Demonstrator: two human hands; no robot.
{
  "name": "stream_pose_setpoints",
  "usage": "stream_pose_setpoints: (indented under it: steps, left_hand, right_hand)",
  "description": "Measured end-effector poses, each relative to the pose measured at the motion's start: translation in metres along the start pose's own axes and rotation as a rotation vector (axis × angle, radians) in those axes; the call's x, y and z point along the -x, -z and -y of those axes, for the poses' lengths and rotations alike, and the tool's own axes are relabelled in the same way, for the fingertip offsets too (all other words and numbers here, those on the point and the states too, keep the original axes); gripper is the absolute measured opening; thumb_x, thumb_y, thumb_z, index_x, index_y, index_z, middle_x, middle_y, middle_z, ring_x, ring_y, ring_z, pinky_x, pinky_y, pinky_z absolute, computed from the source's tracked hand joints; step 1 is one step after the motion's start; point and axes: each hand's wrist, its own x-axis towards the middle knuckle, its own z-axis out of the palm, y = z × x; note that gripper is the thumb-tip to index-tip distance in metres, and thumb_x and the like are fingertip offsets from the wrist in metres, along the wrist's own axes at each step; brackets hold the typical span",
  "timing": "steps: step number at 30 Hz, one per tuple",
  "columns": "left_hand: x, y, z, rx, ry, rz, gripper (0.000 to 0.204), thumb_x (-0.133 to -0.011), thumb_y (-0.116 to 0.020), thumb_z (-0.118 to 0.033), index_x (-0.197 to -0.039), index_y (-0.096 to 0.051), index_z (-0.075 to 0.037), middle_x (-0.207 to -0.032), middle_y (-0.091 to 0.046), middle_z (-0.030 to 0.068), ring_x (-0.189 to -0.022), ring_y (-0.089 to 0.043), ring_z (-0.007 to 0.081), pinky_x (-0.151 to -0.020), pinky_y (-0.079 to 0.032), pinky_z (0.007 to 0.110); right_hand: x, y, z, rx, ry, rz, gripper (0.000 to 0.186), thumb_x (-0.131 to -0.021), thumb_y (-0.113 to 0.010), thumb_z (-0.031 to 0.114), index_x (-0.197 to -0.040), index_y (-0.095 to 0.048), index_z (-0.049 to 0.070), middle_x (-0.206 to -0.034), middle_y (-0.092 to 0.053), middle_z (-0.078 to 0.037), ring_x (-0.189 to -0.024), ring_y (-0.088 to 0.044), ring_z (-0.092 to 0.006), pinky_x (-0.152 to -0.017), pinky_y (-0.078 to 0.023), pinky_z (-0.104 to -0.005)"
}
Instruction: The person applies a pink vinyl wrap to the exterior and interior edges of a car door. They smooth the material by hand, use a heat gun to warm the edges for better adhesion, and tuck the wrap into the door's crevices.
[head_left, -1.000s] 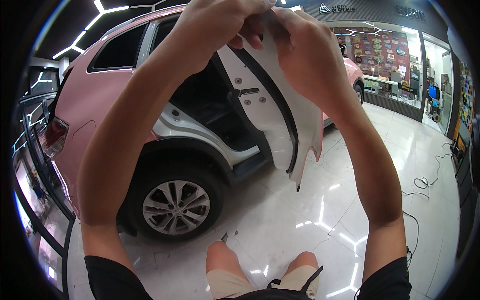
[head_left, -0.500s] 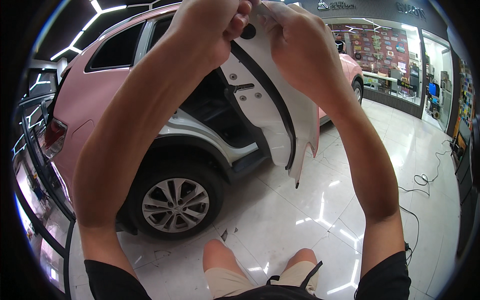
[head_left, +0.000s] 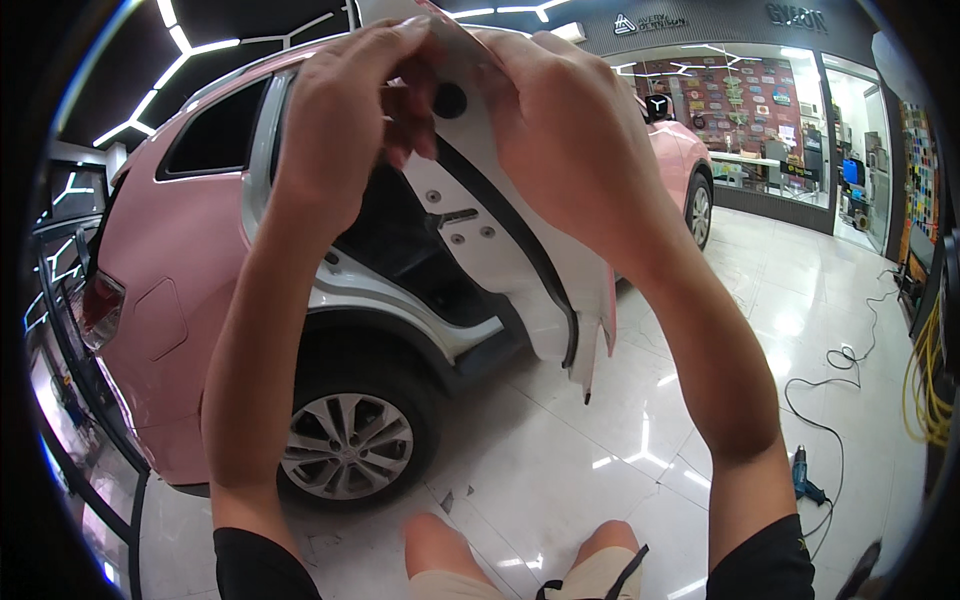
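Observation:
A pink car (head_left: 180,240) stands with its rear door (head_left: 505,200) swung out, the white inner edge facing me. Both my hands are raised to the upper part of this door. My left hand (head_left: 335,130) has thumb and index finger drawn together at the door's upper edge, its other fingers curled loosely near a round black plug (head_left: 450,100). Whatever it pinches is too small to make out. My right hand (head_left: 565,120) is closed against the door's outer side, its fingertips hidden by the back of the hand. A metal latch (head_left: 460,216) and black rubber seal (head_left: 540,270) show lower down.
The rear wheel (head_left: 347,447) is near my left forearm. A teal heat gun (head_left: 808,480) with a black cord (head_left: 838,440) lies on the tiled floor (head_left: 640,430) at right. Yellow hose (head_left: 928,390) hangs at the right edge. A glass-fronted room (head_left: 735,120) is behind.
My view has shifted, bringing the heat gun and hose into sight. The left hand has moved apart from the right, its lower fingers loosening. The right hand stays by the door's upper edge.

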Motion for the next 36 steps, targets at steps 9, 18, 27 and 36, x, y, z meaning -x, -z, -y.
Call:
stream_pose_setpoints:
  steps: [9,18,27,36]
  left_hand:
    - [-0.005,-0.026,-0.028,0.031,0.064,-0.063,0.024,-0.101,-0.064,-0.016,-0.08,-0.066,-0.005,-0.062,-0.058,0.0006,-0.044,-0.049,0.0078,-0.039,-0.038,0.022]
    - [-0.012,-0.021,-0.005,0.491,0.127,-0.025,0.019,-0.103,-0.062,-0.019,-0.099,-0.069,-0.002,-0.067,-0.054,-0.0009,-0.046,-0.044,0.0052,-0.043,-0.033,0.018]
    - [0.001,-0.009,-0.022,-0.196,0.076,0.011,0.027,-0.104,-0.061,-0.026,-0.09,-0.069,-0.004,-0.066,-0.059,0.0018,-0.05,-0.051,0.0083,-0.046,-0.039,0.02]
    - [-0.005,-0.023,-0.018,0.054,-0.007,0.023,0.026,-0.102,-0.065,-0.018,-0.083,-0.07,-0.002,-0.066,-0.064,0.0025,-0.051,-0.058,0.0072,-0.043,-0.043,0.021]
  right_hand:
    - [-0.009,0.029,0.021,-0.126,-0.028,0.123,0.028,-0.092,-0.055,0.001,-0.115,-0.067,-0.01,-0.102,-0.069,-0.032,-0.092,-0.069,-0.0481,-0.083,-0.056,-0.0514]
    - [-0.002,0.004,0.003,-0.079,0.099,-0.041,0.023,-0.094,-0.061,0.001,-0.114,-0.071,0.001,-0.098,-0.071,-0.022,-0.09,-0.07,-0.0422,-0.079,-0.054,-0.0475]
    - [-0.01,0.013,0.009,-0.165,0.043,-0.012,0.023,-0.092,-0.056,0.002,-0.108,-0.069,-0.008,-0.097,-0.069,-0.03,-0.09,-0.068,-0.0475,-0.081,-0.055,-0.0519]
    - [-0.009,0.021,0.017,-0.169,0.008,0.029,0.015,-0.091,-0.057,0.003,-0.096,-0.068,-0.006,-0.091,-0.068,-0.029,-0.087,-0.068,-0.0466,-0.078,-0.054,-0.0522]
